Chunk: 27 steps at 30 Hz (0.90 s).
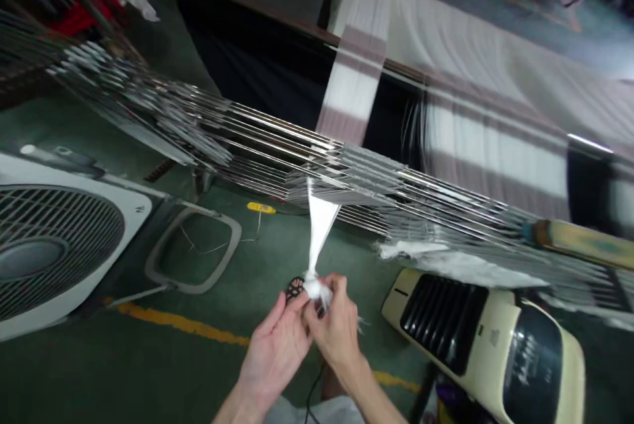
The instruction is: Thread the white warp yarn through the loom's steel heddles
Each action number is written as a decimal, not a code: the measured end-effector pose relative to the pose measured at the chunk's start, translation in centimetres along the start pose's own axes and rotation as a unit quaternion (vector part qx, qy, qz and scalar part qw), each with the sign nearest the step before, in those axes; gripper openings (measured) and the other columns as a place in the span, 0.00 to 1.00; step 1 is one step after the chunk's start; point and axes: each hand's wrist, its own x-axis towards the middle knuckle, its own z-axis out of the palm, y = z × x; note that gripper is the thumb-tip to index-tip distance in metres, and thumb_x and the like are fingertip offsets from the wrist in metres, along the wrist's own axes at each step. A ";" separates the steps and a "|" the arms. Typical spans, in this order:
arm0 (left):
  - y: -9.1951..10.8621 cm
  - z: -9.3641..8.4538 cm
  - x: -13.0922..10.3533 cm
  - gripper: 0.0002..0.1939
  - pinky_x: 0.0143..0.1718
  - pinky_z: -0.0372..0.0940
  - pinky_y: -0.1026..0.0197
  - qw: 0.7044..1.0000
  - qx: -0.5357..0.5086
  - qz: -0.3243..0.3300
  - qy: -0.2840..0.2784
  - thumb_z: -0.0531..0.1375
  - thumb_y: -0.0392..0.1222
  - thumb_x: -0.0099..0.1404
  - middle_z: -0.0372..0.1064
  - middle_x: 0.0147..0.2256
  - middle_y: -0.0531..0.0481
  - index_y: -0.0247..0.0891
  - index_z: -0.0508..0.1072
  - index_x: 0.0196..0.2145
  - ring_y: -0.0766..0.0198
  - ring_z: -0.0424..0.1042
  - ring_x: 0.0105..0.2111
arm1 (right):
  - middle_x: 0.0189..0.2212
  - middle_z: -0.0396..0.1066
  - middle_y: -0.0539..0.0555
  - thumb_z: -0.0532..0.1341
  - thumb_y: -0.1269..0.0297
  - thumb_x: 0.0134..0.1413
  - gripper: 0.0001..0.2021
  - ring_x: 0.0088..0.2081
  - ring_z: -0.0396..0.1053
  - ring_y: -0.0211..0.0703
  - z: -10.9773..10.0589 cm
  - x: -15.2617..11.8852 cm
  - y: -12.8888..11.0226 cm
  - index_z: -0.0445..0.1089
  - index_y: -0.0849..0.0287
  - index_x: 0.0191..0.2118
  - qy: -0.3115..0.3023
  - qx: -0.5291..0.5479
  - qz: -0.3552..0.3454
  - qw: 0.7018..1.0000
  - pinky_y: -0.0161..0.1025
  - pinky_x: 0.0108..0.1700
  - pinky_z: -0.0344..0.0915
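A bundle of white warp yarn (321, 222) comes down through the heddles (366, 173) of a loom and narrows to a knotted, frayed end. My right hand (339, 328) pinches that loose end just below the knot, thumb against fingers. From the left side, my left hand (278, 345) has its fingertips on the same yarn end, palm turned partly up and thumb raised. The fingers of both hands meet there, so part of the yarn tail is hidden. Behind the heddles, a striped strip of warp (351, 87) in white and grey-mauve runs up to the back beam.
A box fan (133, 209) stands at the left beside a grey loop frame (232, 255). On the green floor lies a yellow power strip (261, 208). A cream-coloured machine with black panels (490, 338) sits at the lower right. Wide warp sheets (495, 160) hang behind the heddle rods.
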 end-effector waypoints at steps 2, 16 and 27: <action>-0.3 -0.6 -0.1 0.24 0.63 0.47 0.50 0.998 0.048 0.015 0.038 0.50 0.53 0.68 0.64 0.55 0.43 0.36 0.73 0.50 0.53 0.55 0.61 | 0.38 0.68 0.53 0.57 0.71 0.47 0.18 0.33 0.69 0.44 0.2 0.4 -0.3 0.58 0.57 0.47 0.011 0.020 0.005 1.000 0.38 0.35 0.64; -6.0 -9.7 -1.5 0.32 0.65 0.41 0.50 0.624 0.766 0.154 0.014 0.56 0.41 0.63 0.36 0.67 0.61 0.59 0.53 0.62 0.53 0.42 0.66 | 0.40 0.73 0.54 0.64 0.65 0.47 0.15 0.41 0.70 0.44 -1.4 -0.4 12.1 0.71 0.57 0.43 0.116 0.297 0.133 0.938 0.40 0.45 0.66; -14.7 -6.0 30.3 0.45 0.62 0.47 0.49 0.808 0.584 0.073 0.016 0.53 0.31 0.47 0.49 0.64 0.42 0.38 0.50 0.65 0.53 0.50 0.63 | 0.55 0.63 0.65 0.64 0.54 0.40 0.32 0.50 0.67 0.51 -8.5 5.6 31.8 0.62 0.61 0.53 0.305 0.413 0.255 0.820 0.46 0.47 0.65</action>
